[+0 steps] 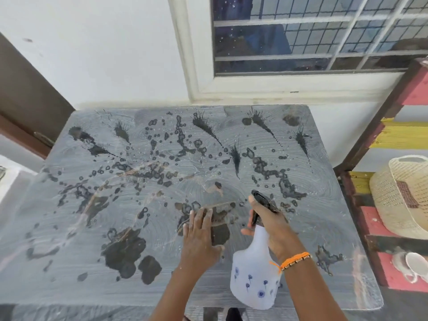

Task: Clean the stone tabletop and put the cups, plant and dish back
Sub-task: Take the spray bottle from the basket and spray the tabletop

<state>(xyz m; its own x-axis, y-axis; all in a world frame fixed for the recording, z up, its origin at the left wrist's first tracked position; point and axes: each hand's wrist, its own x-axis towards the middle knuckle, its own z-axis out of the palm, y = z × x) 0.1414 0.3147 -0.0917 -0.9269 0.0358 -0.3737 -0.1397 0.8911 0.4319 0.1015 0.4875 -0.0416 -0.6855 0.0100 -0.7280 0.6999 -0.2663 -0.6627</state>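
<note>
The grey stone tabletop (324,228) fills the middle of the view, hazed with pale swirl marks and dotted with dark wet splashes and streaks. My left hand (199,237) lies flat on the stone near the front centre, fingers spread over a wet patch; whether anything lies under the palm I cannot tell. My right hand (271,221) grips the neck of a white spray bottle (253,274) printed with blue flowers, its black nozzle pointing away over the table. White cups (411,265) sit on a shelf at the right. The plant is out of view.
A woven straw basket (400,195) rests on a red, yellow and black shelf unit (393,135) at the table's right edge. A white wall and barred window (312,33) stand behind the table. A dark door (25,100) is at the left.
</note>
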